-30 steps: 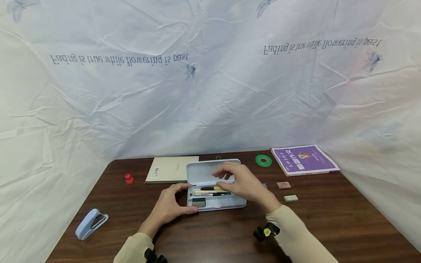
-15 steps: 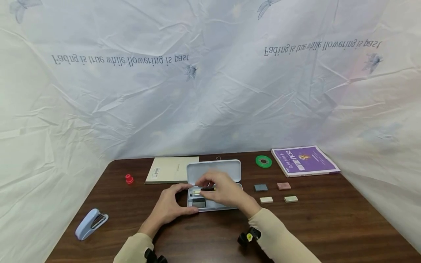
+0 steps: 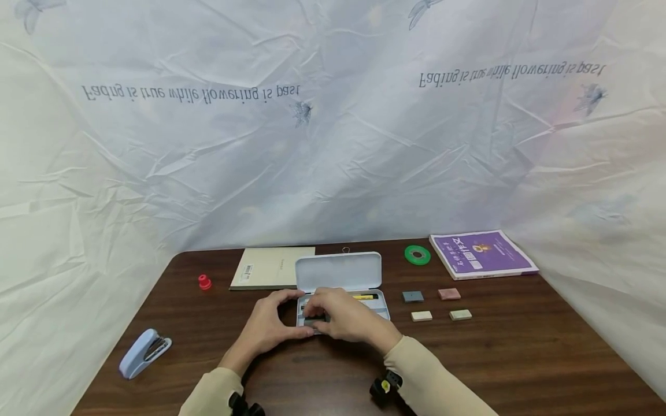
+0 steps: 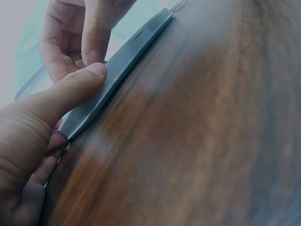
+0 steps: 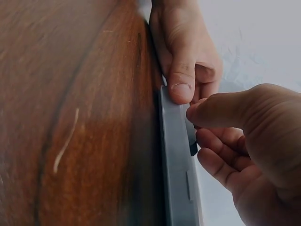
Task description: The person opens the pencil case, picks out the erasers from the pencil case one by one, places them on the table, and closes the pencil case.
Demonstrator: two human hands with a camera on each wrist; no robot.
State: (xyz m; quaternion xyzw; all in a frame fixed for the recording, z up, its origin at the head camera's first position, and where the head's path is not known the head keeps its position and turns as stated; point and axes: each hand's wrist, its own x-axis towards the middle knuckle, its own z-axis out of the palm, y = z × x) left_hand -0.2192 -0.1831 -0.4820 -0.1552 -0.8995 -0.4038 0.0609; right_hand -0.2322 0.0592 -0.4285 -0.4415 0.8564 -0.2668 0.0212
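An open pale blue pencil case [image 3: 339, 271] lies on the table in the head view, its lid tilted back. My left hand [image 3: 269, 325] grips its left end, with the thumb on the front rim [image 4: 89, 106] in the left wrist view. My right hand [image 3: 346, 319] reaches down into the front left part of the case. Its thumb and fingers pinch a dark grey eraser [image 5: 191, 134], mostly hidden by the fingers. Behind that hand a yellow and black pen [image 3: 366, 297] lies in the case; other pens are largely covered.
Right of the case lie blue-grey [image 3: 413, 296], pink [image 3: 449, 294], white [image 3: 421, 316] and pale green [image 3: 460, 315] erasers. A green ring [image 3: 417, 255] and purple book [image 3: 481, 254] are behind. Leftward are a cream notebook [image 3: 267, 267], red cap-like piece [image 3: 204, 282] and stapler [image 3: 141, 353].
My right hand has come from above the case's right half, over the pens, down to the dark grey eraser at the front left. My left hand has stayed on the case.
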